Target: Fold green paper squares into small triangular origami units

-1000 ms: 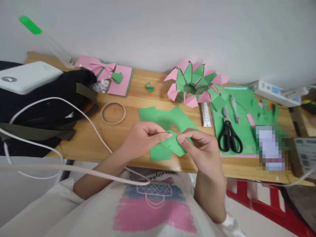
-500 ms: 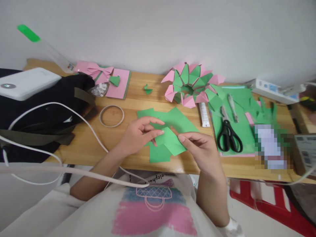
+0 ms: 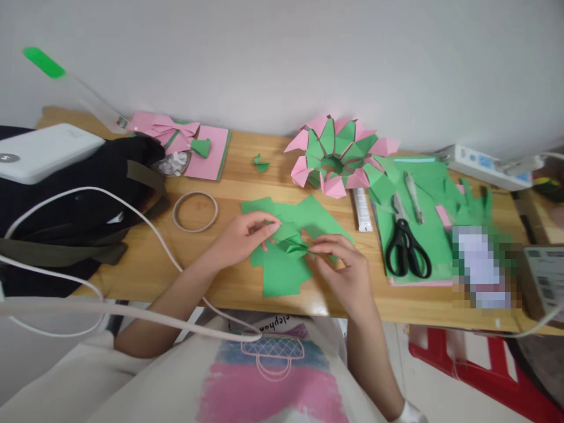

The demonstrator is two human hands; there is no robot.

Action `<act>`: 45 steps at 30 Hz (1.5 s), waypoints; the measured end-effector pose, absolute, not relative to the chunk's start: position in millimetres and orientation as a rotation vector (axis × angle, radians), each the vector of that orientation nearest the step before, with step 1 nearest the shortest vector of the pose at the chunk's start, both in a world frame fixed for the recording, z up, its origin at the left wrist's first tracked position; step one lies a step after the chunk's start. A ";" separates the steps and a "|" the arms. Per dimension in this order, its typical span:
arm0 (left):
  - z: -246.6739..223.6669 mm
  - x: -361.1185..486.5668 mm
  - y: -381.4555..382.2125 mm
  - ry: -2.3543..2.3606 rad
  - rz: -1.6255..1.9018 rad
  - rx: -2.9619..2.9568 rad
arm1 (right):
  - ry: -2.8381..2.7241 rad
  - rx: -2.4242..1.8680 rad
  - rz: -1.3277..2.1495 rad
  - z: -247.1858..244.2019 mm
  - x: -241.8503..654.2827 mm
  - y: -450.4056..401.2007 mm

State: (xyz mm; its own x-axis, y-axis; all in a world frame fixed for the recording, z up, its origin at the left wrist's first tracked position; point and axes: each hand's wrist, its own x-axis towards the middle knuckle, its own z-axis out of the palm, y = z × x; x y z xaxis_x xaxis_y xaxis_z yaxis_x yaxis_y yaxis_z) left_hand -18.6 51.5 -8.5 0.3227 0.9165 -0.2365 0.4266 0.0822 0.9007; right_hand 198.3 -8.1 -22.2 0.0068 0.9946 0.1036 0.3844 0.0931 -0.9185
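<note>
Desk [image 3: 240, 279]: its back edge was set along the wall [image 3: 247, 59].
Black bag [image 3: 79, 220]: the left end was covered by it, with a white power bank [image 3: 53, 150] laid on top.
Green stack [image 3: 440, 252]: it was placed toward the right end, and black-handled scissors [image 3: 402, 232] were laid on it.
Paper ring [image 3: 346, 144]: green and pink folded petals were joined in a round near the back edge.
Loose green sheets [image 3: 282, 276]: these were overlapped near the middle of the front edge, beneath both hands.
Right hand [image 3: 346, 270]: thumb and forefinger were closed together, and the folded green piece [image 3: 296, 247] was pinched by one end.
Left hand [image 3: 244, 238]: thumb and fingertips were brought nearly together beside that piece; whether paper was gripped could not be told.
Folded green piece: it was held above the loose sheets, between the hands.
White tube [image 3: 362, 211]: it was laid between the loose sheets and the stack.
Green scrap [image 3: 261, 164]: it was left toward the back edge, apart from the ring.
</note>
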 end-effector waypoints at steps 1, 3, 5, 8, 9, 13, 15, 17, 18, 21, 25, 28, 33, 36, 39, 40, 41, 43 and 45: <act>-8.9 -20.4 51.1 1.327 0.548 1.564 | -1.541 -1.435 0.894 -26.1 198.2 -8.6; -8.2 -26.7 49.9 1.453 0.496 1.644 | -1.583 -1.449 0.876 -33.9 197.5 -9.8; -5.5 -37.1 48.5 1.592 0.451 1.713 | -1.617 -1.458 0.842 -40.5 196.4 -10.1; -0.1 -58.7 45.6 1.791 0.381 1.769 | -1.668 -1.437 0.782 -47.3 194.9 -6.8; 1.2 -66.2 44.2 1.865 0.361 1.772 | -1.685 -1.425 0.766 -48.8 194.3 -4.7; -1.2 -88.3 37.4 2.063 0.338 1.739 | -1.727 -1.401 0.697 -49.7 191.6 3.9; -6.2 -93.0 34.3 2.089 0.382 1.719 | -1.724 -1.413 0.648 -46.0 190.0 5.5; -10.1 -94.2 31.3 2.077 0.466 1.703 | -1.716 -1.423 0.607 -38.6 187.2 4.8; -10.6 -93.6 29.3 2.048 0.519 1.698 | -1.718 -1.418 0.588 -33.4 184.8 3.8; -2.9 -87.3 20.8 1.854 0.671 1.681 | -1.778 -1.336 0.527 -13.4 172.5 0.5; 22.4 -69.6 5.3 1.464 0.794 1.639 | -1.913 -1.191 0.348 15.2 150.7 0.0; 39.6 -57.1 -4.5 0.986 0.969 1.501 | -1.907 -1.145 0.179 30.8 143.5 0.8; 51.5 -46.8 -17.6 0.904 1.059 1.570 | -1.824 -1.124 0.127 40.9 150.5 -8.0; 55.0 -42.6 -24.4 0.883 1.127 1.714 | -1.780 -1.176 0.117 40.1 154.2 -19.6; 59.0 -38.7 -29.4 0.863 1.162 1.856 | -1.739 -1.230 0.125 37.7 155.3 -31.0; 60.0 -37.7 -30.6 0.858 1.166 1.876 | -1.727 -1.247 0.134 36.7 155.3 -34.1; 60.7 -36.8 -31.8 0.850 1.166 1.884 | -1.714 -1.267 0.153 35.4 155.2 -36.6; 60.8 -35.4 -34.2 0.819 1.173 1.871 | -1.677 -1.320 0.244 31.9 154.6 -40.2; 59.1 -34.4 -36.6 0.790 1.187 1.838 | -1.647 -1.373 0.365 27.0 154.1 -41.9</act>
State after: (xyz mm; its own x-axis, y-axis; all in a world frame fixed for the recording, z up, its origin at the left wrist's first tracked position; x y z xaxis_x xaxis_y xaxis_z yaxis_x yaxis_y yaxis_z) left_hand -34.4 -36.6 59.1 0.3666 0.8239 0.4322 0.0808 -0.4910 0.8674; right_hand 154.1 -41.9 27.0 0.0570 0.8876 0.4570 0.6112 0.3309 -0.7190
